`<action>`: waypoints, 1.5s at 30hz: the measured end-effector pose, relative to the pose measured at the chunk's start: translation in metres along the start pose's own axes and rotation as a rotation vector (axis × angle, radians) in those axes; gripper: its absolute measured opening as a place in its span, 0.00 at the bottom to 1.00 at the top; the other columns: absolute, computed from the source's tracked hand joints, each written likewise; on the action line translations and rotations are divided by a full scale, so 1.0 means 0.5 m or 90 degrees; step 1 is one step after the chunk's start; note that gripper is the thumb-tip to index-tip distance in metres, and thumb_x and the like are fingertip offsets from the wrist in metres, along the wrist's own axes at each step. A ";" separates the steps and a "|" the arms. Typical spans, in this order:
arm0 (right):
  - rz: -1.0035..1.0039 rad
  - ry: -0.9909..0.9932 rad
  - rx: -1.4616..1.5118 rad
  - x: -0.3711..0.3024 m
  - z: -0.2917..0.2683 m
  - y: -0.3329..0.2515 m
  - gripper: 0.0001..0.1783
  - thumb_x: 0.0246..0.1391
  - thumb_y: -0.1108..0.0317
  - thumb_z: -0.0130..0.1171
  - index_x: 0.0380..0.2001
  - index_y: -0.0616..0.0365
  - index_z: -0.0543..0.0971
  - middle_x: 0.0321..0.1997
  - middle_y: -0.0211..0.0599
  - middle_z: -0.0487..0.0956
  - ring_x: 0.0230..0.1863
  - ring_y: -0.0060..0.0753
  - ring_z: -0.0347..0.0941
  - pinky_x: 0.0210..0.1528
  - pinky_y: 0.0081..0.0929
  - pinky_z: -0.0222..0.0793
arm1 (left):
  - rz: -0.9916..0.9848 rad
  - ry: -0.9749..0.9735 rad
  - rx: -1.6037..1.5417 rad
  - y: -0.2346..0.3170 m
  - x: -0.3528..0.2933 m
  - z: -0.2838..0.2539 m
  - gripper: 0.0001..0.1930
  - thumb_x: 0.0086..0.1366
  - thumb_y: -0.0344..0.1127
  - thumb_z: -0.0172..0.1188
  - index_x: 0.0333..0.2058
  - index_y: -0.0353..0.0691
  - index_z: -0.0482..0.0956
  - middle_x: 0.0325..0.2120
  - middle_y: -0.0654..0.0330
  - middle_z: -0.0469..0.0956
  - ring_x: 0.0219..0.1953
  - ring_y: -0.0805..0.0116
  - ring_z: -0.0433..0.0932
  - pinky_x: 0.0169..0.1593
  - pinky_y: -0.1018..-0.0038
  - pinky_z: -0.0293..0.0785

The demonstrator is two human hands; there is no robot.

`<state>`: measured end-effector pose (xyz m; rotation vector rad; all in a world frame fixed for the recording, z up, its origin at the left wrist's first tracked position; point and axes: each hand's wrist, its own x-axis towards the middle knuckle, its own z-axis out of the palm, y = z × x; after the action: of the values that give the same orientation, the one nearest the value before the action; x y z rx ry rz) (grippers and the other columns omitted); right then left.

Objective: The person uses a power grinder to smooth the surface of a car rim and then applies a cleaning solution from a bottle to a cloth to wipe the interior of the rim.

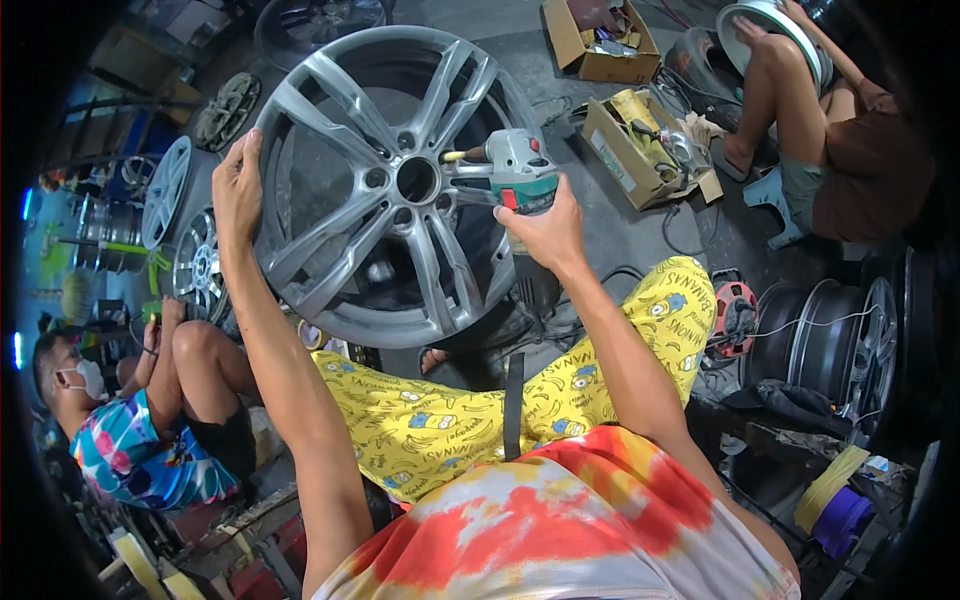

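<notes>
A large silver alloy wheel (345, 95) with twin spokes stands before my legs, its face toward me. My left hand (240, 190) is closed on the wheel's left edge, fingers together. In my right hand (545, 228) is a teal and grey power drill (520, 165) with a red part, held in front of the wheel's right side. From its nose a short yellowish bit points left, its tip close to the hub bore and a lug hole; I cannot tell whether it touches. My palm covers part of the drill's handle.
Right of the wheel are a cardboard box of tools (635, 165) and another box (605, 60), with cables around. Co-workers sit at left (150, 430) and at upper right (860, 160), the latter handling a rim (765, 30). More wheels (825, 335) stand at right; a red reel (733, 308) is nearby.
</notes>
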<state>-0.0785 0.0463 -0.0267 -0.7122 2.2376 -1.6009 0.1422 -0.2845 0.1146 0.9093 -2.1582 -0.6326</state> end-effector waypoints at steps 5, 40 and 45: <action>0.014 -0.009 -0.016 -0.006 0.004 -0.001 0.40 0.37 0.57 0.80 0.52 0.66 0.74 0.48 0.56 0.84 0.50 0.53 0.83 0.55 0.43 0.76 | 0.016 0.008 0.010 -0.011 0.004 -0.005 0.24 0.78 0.47 0.57 0.56 0.29 0.82 0.50 0.51 0.86 0.55 0.67 0.80 0.61 0.73 0.70; -0.080 -0.009 0.048 0.015 0.004 -0.069 0.43 0.37 0.58 0.81 0.55 0.67 0.73 0.48 0.52 0.85 0.49 0.46 0.84 0.55 0.38 0.76 | 0.017 0.011 -0.009 0.029 -0.016 0.007 0.24 0.77 0.49 0.57 0.53 0.31 0.83 0.47 0.52 0.87 0.52 0.66 0.82 0.59 0.72 0.72; -0.091 -0.019 -0.007 0.032 0.032 -0.066 0.45 0.36 0.58 0.80 0.55 0.69 0.72 0.49 0.56 0.84 0.52 0.53 0.84 0.56 0.41 0.76 | 0.021 0.000 0.024 0.033 -0.022 0.002 0.24 0.78 0.48 0.56 0.56 0.30 0.81 0.48 0.56 0.86 0.52 0.71 0.78 0.60 0.75 0.70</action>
<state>-0.0763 0.0165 -0.0001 -0.9119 2.2196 -1.6326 0.1401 -0.2658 0.1201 0.8929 -2.1880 -0.5774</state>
